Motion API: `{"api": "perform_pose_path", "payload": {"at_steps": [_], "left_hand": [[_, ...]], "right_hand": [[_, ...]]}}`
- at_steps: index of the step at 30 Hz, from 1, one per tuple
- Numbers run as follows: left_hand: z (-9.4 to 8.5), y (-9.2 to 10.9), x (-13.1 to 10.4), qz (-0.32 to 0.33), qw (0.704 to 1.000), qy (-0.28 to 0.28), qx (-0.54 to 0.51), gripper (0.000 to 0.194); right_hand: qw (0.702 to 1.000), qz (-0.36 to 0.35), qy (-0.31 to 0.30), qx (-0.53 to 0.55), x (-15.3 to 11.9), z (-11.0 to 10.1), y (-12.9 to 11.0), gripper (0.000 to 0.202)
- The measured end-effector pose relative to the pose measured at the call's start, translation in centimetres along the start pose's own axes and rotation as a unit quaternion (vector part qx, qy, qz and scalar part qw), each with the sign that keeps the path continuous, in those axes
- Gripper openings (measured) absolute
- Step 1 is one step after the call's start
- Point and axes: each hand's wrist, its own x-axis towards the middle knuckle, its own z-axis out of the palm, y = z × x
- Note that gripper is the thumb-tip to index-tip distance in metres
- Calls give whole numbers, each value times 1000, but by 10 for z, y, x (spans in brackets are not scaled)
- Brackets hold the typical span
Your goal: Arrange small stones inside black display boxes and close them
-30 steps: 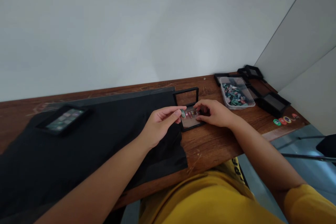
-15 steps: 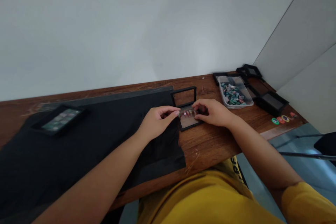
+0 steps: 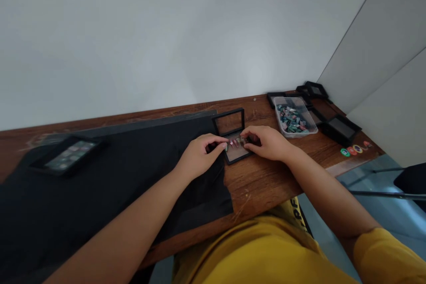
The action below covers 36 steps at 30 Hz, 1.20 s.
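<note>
A small black-framed display case (image 3: 238,158) lies at the right edge of the black cloth, its windowed lid (image 3: 229,122) standing up at the back. Across the case runs a short strand of small pink and green stone-like pieces (image 3: 235,143). My left hand (image 3: 202,153) pinches the strand's left end between thumb and fingertips. At the other end, my right hand (image 3: 265,143) has its thumb and fingers closed on the strand, hiding part of it. Whether the strand touches the case's clear film, I cannot tell.
A clear plastic tub (image 3: 296,117) of green and pink pieces stands to the right, among several black frames (image 3: 341,128). Round coloured stickers (image 3: 353,150) lie near the right edge. A filled black case (image 3: 68,155) rests on the black cloth (image 3: 133,164). A wall rises behind.
The view has shifted slightly. My left thumb and fingers have closed onto the strand's left end, and the strand shows more plainly between both hands. The case stays in place.
</note>
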Motion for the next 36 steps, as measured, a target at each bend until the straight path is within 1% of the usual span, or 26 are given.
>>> {"api": "perform_pose_path", "payload": {"at_steps": [6, 15, 21, 27, 32, 36], "left_hand": [[-1, 0, 0, 15, 1000, -4, 25, 35], [-5, -1, 0, 21, 997, -41, 54, 36], [-4, 2, -2, 15, 996, -36, 76, 31], [-5, 1, -2, 14, 997, -17, 79, 33], [-7, -1, -2, 15, 996, -29, 88, 40], [-8, 2, -3, 10, 994, -43, 98, 37]], "right_hand": [[1000, 3, 1, 2, 0, 0, 0, 27], [1000, 7, -2, -5, 0, 0, -2, 29], [1000, 11, -2, -2, 0, 0, -4, 29], [1000, -3, -17, 2, -2, 2, -12, 31], [999, -22, -34, -15, -5, 2, -21, 30], [999, -14, -27, -34, -4, 1, -21, 31]]}}
